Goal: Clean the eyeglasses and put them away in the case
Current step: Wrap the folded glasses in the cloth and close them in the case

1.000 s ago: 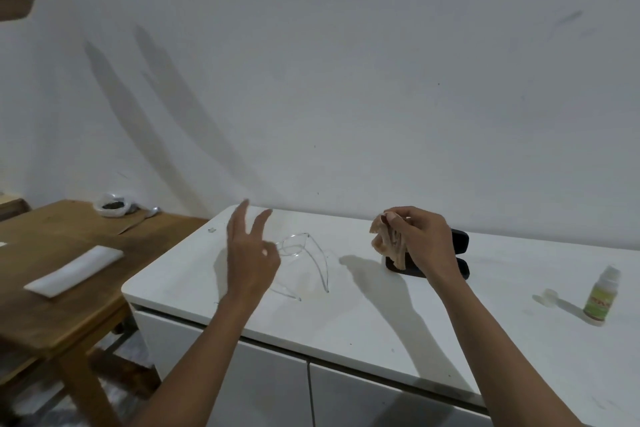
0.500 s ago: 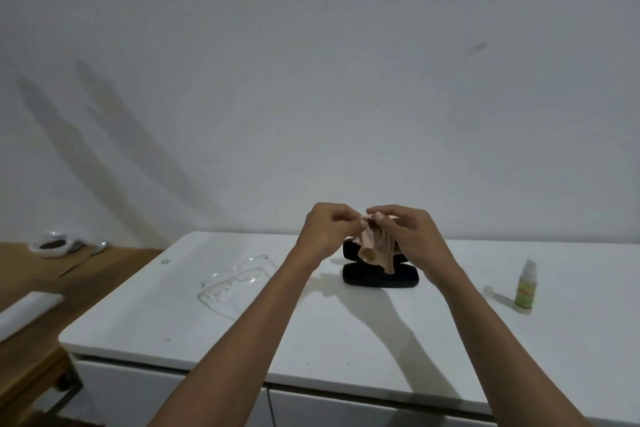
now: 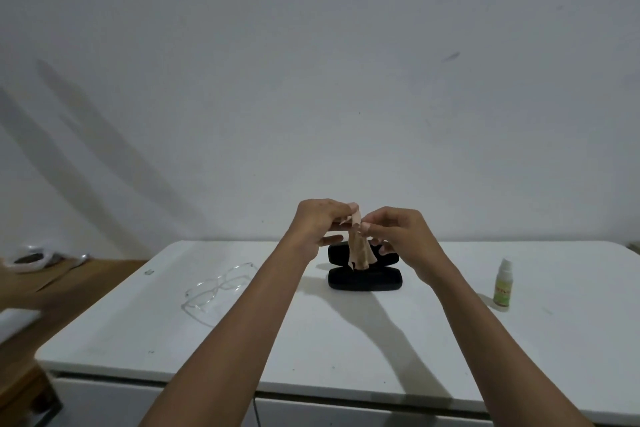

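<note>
Now both hands, left (image 3: 317,222) and right (image 3: 401,232), pinch the cloth (image 3: 358,246) above the open case (image 3: 364,279); glasses (image 3: 216,286) lie left

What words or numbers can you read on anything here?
None can be read.
Small bottle: its green and yellow label carries reddish print, too blurred to read.
Small mark on the white counter, near the glasses: too small to tell.
Black case and cloth: no writing shows.
</note>
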The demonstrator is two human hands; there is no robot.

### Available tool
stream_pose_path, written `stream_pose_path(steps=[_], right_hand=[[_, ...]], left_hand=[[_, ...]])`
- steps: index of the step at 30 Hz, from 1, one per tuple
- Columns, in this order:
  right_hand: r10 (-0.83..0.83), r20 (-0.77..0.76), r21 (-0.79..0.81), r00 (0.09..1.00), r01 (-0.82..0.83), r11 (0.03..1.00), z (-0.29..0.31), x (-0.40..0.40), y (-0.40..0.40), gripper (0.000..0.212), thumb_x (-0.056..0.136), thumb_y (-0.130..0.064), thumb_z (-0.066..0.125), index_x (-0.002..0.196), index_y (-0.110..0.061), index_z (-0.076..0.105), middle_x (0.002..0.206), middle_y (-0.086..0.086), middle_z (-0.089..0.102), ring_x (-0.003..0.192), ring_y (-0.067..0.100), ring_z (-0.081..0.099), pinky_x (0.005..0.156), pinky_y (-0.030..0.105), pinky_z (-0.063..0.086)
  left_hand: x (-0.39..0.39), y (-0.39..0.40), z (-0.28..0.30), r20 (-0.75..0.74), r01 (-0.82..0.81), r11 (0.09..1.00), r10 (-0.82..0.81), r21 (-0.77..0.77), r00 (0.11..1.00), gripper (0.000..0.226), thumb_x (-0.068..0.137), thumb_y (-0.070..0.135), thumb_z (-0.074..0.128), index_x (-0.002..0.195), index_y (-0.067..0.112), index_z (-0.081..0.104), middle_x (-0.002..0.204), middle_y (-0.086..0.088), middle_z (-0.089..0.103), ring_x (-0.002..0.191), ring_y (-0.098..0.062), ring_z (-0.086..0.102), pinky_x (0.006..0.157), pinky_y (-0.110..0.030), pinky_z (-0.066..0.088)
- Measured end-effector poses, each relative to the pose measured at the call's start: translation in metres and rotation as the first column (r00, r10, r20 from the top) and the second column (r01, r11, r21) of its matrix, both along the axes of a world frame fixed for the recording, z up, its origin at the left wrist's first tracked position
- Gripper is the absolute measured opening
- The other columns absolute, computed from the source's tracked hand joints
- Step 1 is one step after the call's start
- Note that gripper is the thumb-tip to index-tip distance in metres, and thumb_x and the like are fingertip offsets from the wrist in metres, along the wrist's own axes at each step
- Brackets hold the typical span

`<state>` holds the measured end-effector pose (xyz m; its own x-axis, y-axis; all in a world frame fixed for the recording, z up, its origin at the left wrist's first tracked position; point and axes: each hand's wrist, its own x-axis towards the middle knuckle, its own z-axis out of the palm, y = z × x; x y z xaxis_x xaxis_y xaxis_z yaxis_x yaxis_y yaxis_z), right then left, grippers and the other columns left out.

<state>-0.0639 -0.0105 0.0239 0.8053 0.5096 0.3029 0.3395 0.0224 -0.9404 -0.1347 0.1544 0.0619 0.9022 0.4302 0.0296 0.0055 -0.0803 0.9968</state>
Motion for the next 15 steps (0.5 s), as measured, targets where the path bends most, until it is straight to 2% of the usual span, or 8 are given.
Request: stream_pose_path(steps=[6, 9, 11, 13, 15], right_hand=[[-0.03, -0.057, 0.037, 0.998, 0.032, 0.999, 0.002, -0.003, 0.006, 0.012, 0.098, -0.009, 0.061, 0.088, -0.009, 0.068, 0.088, 0.008, 0.08, 0.064, 0.012, 0.063, 0.06, 0.029, 0.054], [0.001, -0.062, 0.035, 0.998, 0.002, 0.999, 0.004, -0.007, 0.008, 0.006, 0.096, -0.017, 0.071, 0.097, -0.01, 0.071, 0.086, 0.007, 0.08, 0.062, 0.011, 0.064, 0.06, 0.029, 0.056], [0.032, -0.081, 0.056, 0.996, -0.027, 0.998, 0.005, -0.01, 0.012, 0.015, 0.091, -0.015, 0.077, 0.105, -0.01, 0.072, 0.076, 0.003, 0.074, 0.059, 0.009, 0.064, 0.058, 0.026, 0.056], [0.026, -0.099, 0.077, 0.995, -0.019, 0.997, 0.006, -0.01, 0.014, 0.015, 0.088, -0.005, 0.078, 0.102, -0.003, 0.073, 0.069, 0.001, 0.069, 0.056, 0.007, 0.064, 0.055, 0.021, 0.054], [-0.004, -0.106, 0.066, 0.994, 0.011, 0.998, 0.005, -0.009, 0.014, 0.008, 0.087, -0.003, 0.077, 0.095, 0.0, 0.075, 0.069, 0.001, 0.069, 0.055, 0.008, 0.062, 0.055, 0.02, 0.054]], left_hand=[[-0.004, 0.007, -0.005, -0.016, -0.02, 0.995, 0.018, -0.099, 1.0, 0.013, 0.082, 0.019, 0.083, 0.08, 0.012, 0.072, 0.066, 0.003, 0.071, 0.076, -0.017, 0.076, 0.088, -0.039, 0.058], [-0.005, 0.008, -0.006, -0.005, -0.02, 0.988, 0.02, -0.153, 1.0, 0.018, 0.083, 0.018, 0.082, 0.072, 0.014, 0.069, 0.063, 0.002, 0.07, 0.076, -0.021, 0.076, 0.083, -0.038, 0.059], [-0.006, 0.008, -0.006, 0.002, -0.016, 0.988, 0.017, -0.151, 1.0, 0.018, 0.083, 0.018, 0.082, 0.069, 0.014, 0.071, 0.069, 0.001, 0.073, 0.081, -0.022, 0.077, 0.085, -0.038, 0.059], [-0.007, 0.008, -0.007, 0.001, 0.003, 0.993, -0.002, -0.12, 1.0, 0.021, 0.085, 0.021, 0.079, 0.066, 0.014, 0.073, 0.075, 0.0, 0.075, 0.085, -0.02, 0.077, 0.089, -0.038, 0.058], [-0.009, 0.009, -0.008, -0.02, 0.009, 0.995, -0.011, -0.095, 1.0, 0.016, 0.087, 0.02, 0.077, 0.072, 0.013, 0.075, 0.079, 0.0, 0.075, 0.082, -0.016, 0.076, 0.09, -0.038, 0.058]])
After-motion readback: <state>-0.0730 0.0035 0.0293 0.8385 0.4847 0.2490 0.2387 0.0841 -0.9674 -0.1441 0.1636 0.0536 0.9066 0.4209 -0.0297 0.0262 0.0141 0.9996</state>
